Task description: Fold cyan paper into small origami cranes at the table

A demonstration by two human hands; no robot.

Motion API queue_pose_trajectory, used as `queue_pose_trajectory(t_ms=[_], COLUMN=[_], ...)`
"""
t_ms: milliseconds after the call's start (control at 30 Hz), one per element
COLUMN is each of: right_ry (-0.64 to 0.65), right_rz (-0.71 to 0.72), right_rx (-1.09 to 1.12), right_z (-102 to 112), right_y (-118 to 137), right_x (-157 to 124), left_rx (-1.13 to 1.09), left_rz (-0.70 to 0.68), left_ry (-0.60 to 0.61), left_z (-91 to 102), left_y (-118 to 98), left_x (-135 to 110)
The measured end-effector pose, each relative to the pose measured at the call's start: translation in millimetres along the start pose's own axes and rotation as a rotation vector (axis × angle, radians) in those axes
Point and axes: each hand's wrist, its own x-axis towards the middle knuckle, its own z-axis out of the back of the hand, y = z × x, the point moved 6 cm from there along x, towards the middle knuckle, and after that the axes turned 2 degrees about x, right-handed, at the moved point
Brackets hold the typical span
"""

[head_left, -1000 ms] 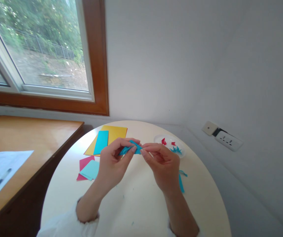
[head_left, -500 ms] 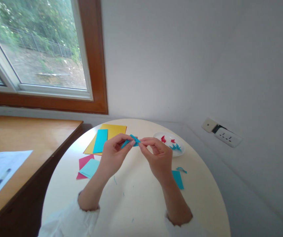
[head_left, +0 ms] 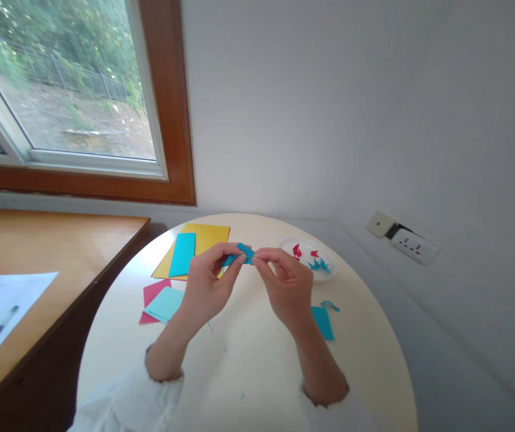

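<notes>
A small piece of folded blue paper is held up above the table between my two hands. My left hand pinches its left part between thumb and fingers. My right hand grips the right end with thumb and forefinger; the fingertips cover much of that end. Behind my right hand stands a white plate with red paper pieces and spiky blue paper pieces on it.
Left on the round table lie yellow paper, a blue strip, pink paper and pale blue paper. At right are a blue square and a curled scrap. A wooden desk adjoins.
The blue paper has turned slightly between my fingers and shows a broader face. Both hands keep their pinch in almost the same place. The view has shifted a little.
</notes>
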Motion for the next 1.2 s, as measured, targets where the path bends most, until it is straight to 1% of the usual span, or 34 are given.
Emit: queue_pose_trajectory(t_ms=[233, 333, 567, 833, 1200], right_ry=[0.005, -0.002, -0.013, -0.035, -0.037], right_rz=[-0.015, -0.039, -0.063, -0.075, -0.071], right_rx=[0.022, 0.052, 0.059, 0.037, 0.117], right_z=[-1.1, -1.4, -1.8, -1.8, -1.6], right_y=[1.9, 0.6, 1.2, 0.3, 0.2], right_x=[0.3, 0.1, -1.0, -1.9, -0.7], left_rx=[0.092, 0.090, 0.057, 0.040, -0.024], left_rz=[-0.027, -0.015, 0.041, 0.078, 0.115], left_ry=[-0.064, -0.080, -0.073, -0.084, -0.069], left_z=[2.9, 3.4, 2.1, 3.6, 3.9], left_y=[7.0, 8.5, 7.1, 11.5, 11.6], left_x=[-2.2, -1.8, -0.5, -1.9, -0.3])
